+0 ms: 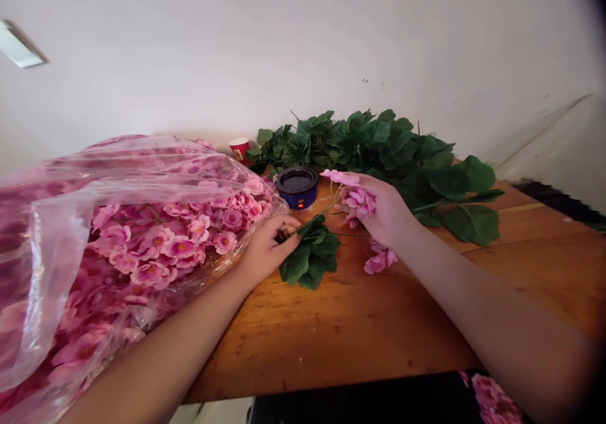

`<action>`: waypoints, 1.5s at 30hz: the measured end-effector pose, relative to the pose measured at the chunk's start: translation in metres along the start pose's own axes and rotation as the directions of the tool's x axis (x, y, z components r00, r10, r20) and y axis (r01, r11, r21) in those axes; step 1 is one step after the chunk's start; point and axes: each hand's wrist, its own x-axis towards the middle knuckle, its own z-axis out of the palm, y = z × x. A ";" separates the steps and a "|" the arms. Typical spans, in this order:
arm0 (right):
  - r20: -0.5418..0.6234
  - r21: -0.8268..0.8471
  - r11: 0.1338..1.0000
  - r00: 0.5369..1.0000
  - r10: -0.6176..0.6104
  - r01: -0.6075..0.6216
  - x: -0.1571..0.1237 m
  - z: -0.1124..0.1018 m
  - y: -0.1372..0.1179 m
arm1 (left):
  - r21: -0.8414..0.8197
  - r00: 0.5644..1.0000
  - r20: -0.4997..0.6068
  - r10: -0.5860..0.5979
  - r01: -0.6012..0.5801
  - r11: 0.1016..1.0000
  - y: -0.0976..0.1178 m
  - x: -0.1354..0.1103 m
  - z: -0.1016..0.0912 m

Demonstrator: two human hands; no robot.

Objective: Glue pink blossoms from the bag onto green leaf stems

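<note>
Left hand (267, 250) curled shut around a leafy stem (310, 255), right beside the plastic bag (118, 171) of pink artificial blossoms on the left of the tabletop (379, 329). Right hand (381, 212) pinches a pink blossom sprig (357, 200) above the wood, with loose blossoms (379, 259) just below it. Blue tin (297, 187), red cup (239, 149) and leaf pile (374, 143) sit far.

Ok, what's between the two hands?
In the head view, a thin green stem runs from the leaf sprig in the left hand toward the pink blossoms in the right hand.
</note>
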 end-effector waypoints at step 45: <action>0.544 -0.715 0.125 0.660 -0.518 0.688 -0.024 0.025 0.013 | 0.277 0.883 -0.417 0.216 -0.103 0.955 0.003 -0.008 0.005</action>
